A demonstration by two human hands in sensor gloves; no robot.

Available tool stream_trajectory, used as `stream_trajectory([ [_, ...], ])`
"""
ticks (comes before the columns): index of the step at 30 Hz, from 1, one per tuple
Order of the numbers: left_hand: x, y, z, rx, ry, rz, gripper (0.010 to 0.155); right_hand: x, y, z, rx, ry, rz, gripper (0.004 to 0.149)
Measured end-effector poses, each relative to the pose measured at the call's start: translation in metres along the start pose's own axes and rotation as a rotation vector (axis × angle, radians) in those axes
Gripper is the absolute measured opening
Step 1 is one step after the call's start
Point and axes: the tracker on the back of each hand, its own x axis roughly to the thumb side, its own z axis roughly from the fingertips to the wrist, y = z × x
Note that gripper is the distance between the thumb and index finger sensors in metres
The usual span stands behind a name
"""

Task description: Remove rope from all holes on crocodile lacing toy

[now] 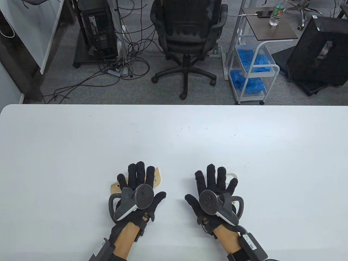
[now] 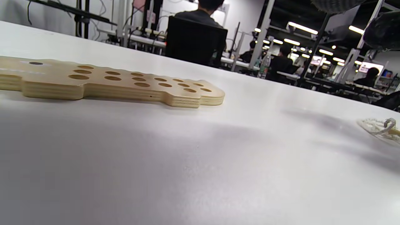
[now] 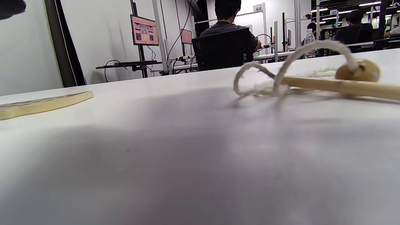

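The wooden crocodile lacing board lies flat on the white table, mostly hidden under my left hand. In the left wrist view the board shows several holes, all without rope. The white rope peeks out from under my right hand. In the right wrist view the rope lies in loose loops with its wooden needle and a bead, apart from the board. Both hands are spread flat, palms down, holding nothing.
Beyond the table's far edge stand an office chair, a white cart with blue items, a computer tower with cables and a small side table with a bottle.
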Motion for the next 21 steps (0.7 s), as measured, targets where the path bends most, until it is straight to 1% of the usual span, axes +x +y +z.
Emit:
stream_trajectory([
  [9, -0.0037, -0.0001, -0.0012, -0.028, 0.017, 0.005, 0.091, -0.0015, -0.0032, 0.0005, 0.016, 0.017, -0.011, 0.08],
  [21, -0.0047, 0.001, -0.001, -0.032, 0.024, 0.02, 0.09, -0.0011, -0.0069, 0.0, 0.035, 0.031, -0.025, 0.079],
])
